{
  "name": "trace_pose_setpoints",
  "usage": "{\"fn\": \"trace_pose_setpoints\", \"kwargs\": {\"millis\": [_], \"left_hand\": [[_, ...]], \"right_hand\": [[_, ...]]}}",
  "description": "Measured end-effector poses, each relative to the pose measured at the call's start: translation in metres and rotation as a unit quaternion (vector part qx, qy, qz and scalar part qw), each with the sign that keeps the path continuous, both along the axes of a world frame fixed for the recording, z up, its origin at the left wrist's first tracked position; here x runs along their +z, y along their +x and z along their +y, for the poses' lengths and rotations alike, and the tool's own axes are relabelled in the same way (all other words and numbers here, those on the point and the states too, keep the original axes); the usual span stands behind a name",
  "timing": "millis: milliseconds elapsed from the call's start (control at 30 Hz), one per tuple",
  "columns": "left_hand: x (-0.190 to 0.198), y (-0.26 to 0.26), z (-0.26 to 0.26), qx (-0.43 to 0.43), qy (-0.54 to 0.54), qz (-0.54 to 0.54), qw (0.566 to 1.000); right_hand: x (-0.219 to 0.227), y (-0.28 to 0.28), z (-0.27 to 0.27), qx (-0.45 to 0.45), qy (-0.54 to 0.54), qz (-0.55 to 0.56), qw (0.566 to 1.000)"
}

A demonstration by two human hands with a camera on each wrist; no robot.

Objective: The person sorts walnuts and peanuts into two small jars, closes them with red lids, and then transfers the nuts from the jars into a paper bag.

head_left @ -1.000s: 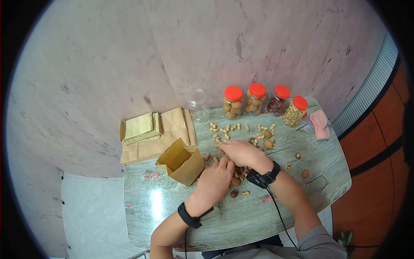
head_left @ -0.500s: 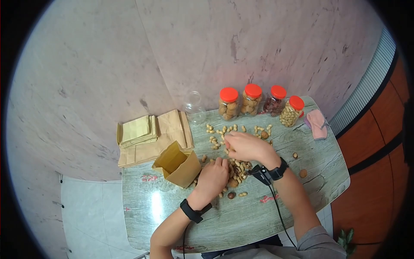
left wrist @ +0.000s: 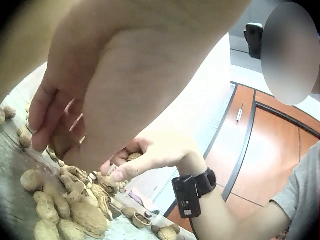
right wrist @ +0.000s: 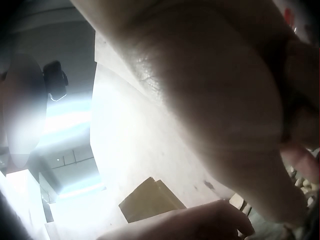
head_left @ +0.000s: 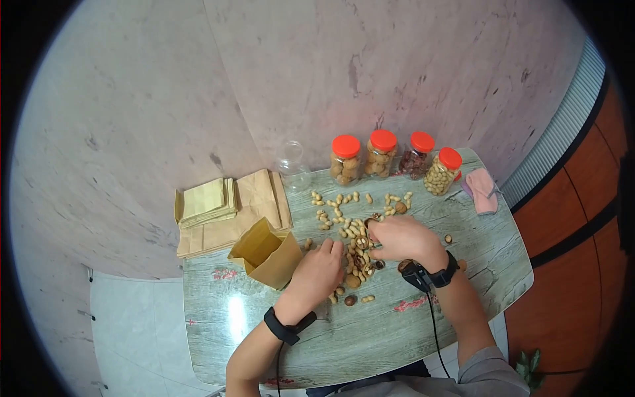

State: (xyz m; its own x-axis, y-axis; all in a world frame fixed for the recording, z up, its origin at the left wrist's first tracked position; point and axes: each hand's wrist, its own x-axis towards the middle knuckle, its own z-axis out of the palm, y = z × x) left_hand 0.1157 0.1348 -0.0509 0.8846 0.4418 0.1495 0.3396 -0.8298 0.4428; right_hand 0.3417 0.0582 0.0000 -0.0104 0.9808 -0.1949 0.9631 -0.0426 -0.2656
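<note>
In the head view, the left hand is low at the left side of a pile of mixed nuts, beside an upright open paper bag. Its curled fingers hold a brownish nut, partly hidden, in the left wrist view. Over the pile's right side, the right hand has bent fingers; between them a small tan nut shows in the left wrist view. The right wrist view shows mostly the dark palm, with its fingertips hidden.
Red-lidded jars of nuts stand along the back beside a clear jar. Flat paper bags lie at the back left. Scattered peanuts lie behind the pile, and a pink cloth lies at the right.
The hands have moved apart. The right hand went back off the pile, then right and lower over its right side; the left stays near the bag. The view has shifted slightly.
</note>
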Motion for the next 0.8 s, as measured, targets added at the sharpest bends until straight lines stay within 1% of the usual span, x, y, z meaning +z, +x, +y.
{"fn": "trace_pose_setpoints", "kwargs": {"millis": [67, 133, 200, 267, 300, 367, 400, 467, 567, 633, 667, 733, 800], "left_hand": [[0.002, 0.0, -0.005, -0.005, -0.013, 0.001, 1.0], [0.006, 0.001, -0.011, -0.017, -0.012, 0.05, 0.999], [0.009, 0.0, -0.013, -0.021, -0.011, 0.045, 0.999], [0.009, 0.0, -0.013, -0.025, -0.009, 0.04, 0.999], [0.008, 0.001, -0.011, -0.015, -0.008, 0.038, 0.999], [0.005, 0.003, -0.009, -0.004, -0.007, 0.036, 0.999], [0.004, 0.004, -0.008, -0.001, -0.011, 0.026, 1.0], [0.003, 0.006, -0.008, 0.002, -0.015, 0.016, 1.0], [0.007, 0.01, -0.006, 0.002, -0.035, 0.014, 0.999], [0.012, 0.016, -0.004, 0.014, -0.072, 0.018, 0.997], [0.011, 0.022, -0.003, 0.012, -0.071, 0.016, 0.997], [0.005, 0.034, 0.002, 0.021, -0.041, -0.014, 0.999], [0.002, 0.048, 0.003, 0.028, -0.022, 0.004, 0.999]], "right_hand": [[0.007, -0.005, 0.0, 0.03, -0.077, -0.06, 0.995], [-0.013, -0.005, 0.006, 0.027, -0.078, -0.067, 0.994], [-0.025, -0.003, 0.009, 0.023, -0.078, -0.074, 0.994], [-0.02, -0.003, 0.012, 0.033, -0.128, -0.074, 0.988], [-0.019, -0.002, 0.011, 0.032, -0.128, -0.074, 0.989], [-0.015, 0.003, 0.006, 0.009, -0.055, -0.009, 0.998], [-0.01, 0.005, 0.005, 0.009, -0.054, -0.01, 0.998], [0.0, 0.012, 0.003, -0.026, -0.043, 0.02, 0.999], [-0.001, 0.027, 0.0, -0.01, -0.015, 0.033, 0.999], [0.008, 0.034, -0.001, -0.028, -0.023, 0.031, 0.999], [0.013, 0.036, -0.001, -0.04, -0.033, 0.031, 0.998], [0.01, 0.041, 0.0, -0.053, -0.042, 0.023, 0.997], [0.003, 0.044, 0.004, -0.063, -0.049, 0.016, 0.997]]}}
